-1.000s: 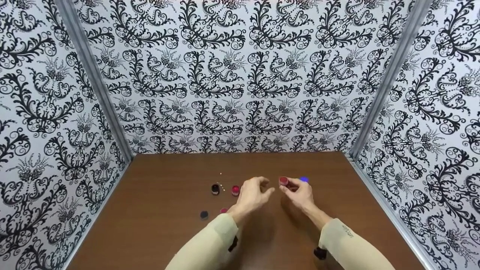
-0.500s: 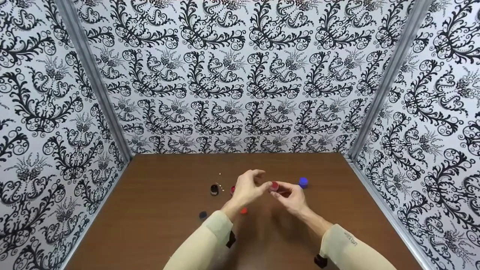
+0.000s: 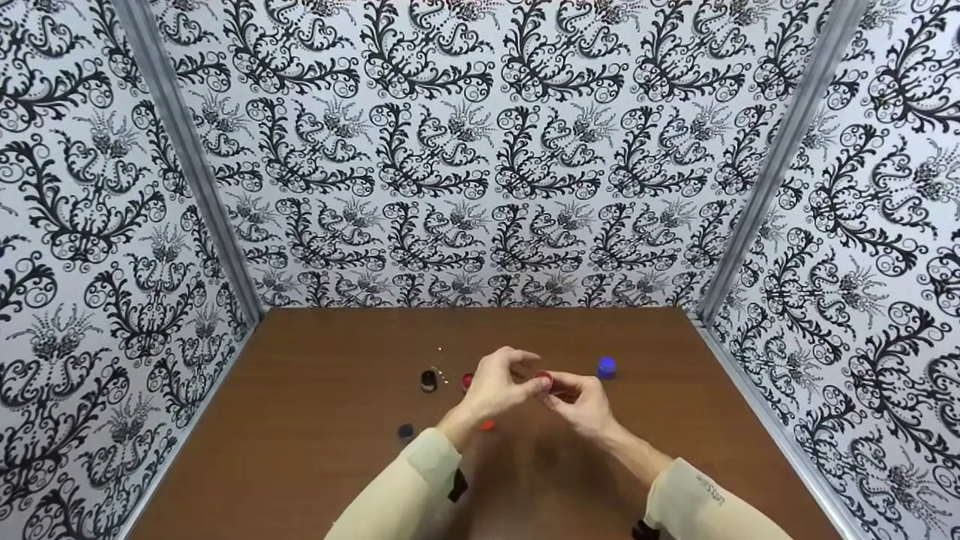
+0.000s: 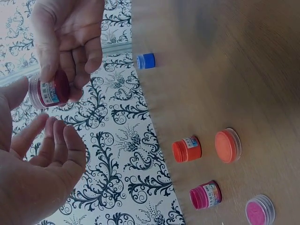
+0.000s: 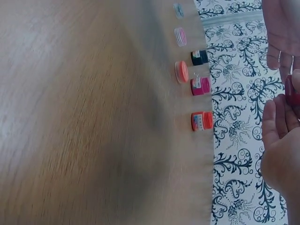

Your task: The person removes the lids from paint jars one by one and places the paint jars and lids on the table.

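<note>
A small dark red paint jar (image 3: 545, 378) with a label and a clear lid is held up between both hands over the table. My right hand (image 3: 589, 409) grips it, the thumb lying along the label (image 4: 48, 93) in the left wrist view. My left hand (image 3: 495, 386) has its thumb against the clear lid (image 4: 34, 93), while its fingers spread loosely just below, apart from the jar as far as I can see. In the right wrist view the jar (image 5: 294, 97) is cut by the frame edge.
On the table stand an orange jar (image 4: 187, 149), a magenta jar (image 4: 206, 195), a black jar (image 3: 428, 381) and a blue jar (image 3: 606, 367). Loose lids lie in front: orange (image 4: 228, 146), magenta (image 4: 260, 211), dark (image 3: 406, 431). Pale specks (image 3: 442, 375) lie beside the black jar.
My right hand has brought the dark red jar left, away from the blue jar. My left hand has met it, its thumb now on the lid.
</note>
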Demonstrator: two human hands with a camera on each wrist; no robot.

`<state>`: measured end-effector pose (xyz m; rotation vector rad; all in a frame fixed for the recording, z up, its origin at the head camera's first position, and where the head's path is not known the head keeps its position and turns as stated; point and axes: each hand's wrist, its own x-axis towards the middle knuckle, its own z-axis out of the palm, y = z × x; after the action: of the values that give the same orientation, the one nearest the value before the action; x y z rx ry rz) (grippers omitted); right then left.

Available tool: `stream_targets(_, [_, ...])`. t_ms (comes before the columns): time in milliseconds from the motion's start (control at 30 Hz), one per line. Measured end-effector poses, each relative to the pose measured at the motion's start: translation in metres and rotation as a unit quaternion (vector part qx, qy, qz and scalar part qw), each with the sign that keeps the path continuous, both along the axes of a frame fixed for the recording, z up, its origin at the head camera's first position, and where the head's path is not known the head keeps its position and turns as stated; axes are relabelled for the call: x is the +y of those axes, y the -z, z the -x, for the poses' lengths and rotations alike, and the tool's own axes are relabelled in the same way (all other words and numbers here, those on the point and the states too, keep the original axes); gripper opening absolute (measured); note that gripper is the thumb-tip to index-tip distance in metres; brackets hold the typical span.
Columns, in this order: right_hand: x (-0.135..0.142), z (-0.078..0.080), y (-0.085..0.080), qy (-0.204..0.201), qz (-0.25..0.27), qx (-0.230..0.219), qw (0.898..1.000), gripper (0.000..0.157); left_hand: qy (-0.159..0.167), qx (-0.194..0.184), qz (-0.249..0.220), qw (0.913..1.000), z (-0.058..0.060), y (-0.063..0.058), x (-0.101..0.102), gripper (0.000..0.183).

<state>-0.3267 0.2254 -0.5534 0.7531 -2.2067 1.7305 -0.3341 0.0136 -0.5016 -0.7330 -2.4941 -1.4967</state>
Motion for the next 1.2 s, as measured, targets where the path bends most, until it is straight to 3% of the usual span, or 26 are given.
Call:
stream_targets(300, [-0.002, -0.005, -0.001, -0.076, 0.026, 0.002, 0.997, 0.033, 0.065, 0.022, 0.012, 0.9975, -0.002, 0.003, -0.006, 0.036])
stream_targets(533, [-0.001, -0.01, 0.0, -0.118, 0.04, 0.022, 0.992, 0.027, 0.094, 0.005, 0.0, 0.9956, -0.006, 0.005, -0.011, 0.031])
stream_targets(867, [-0.006, -0.007, 0.007, -0.097, 0.027, 0.033, 0.994, 0.022, 0.07, -0.028, -0.007, 0.9971, -0.011, 0.008, -0.013, 0.022])
stream_targets(1200, [-0.013, -0.006, 0.011, -0.059, 0.02, 0.047, 0.997, 0.024, 0.023, -0.023, -0.046, 0.9984, -0.019, 0.015, -0.005, 0.017])
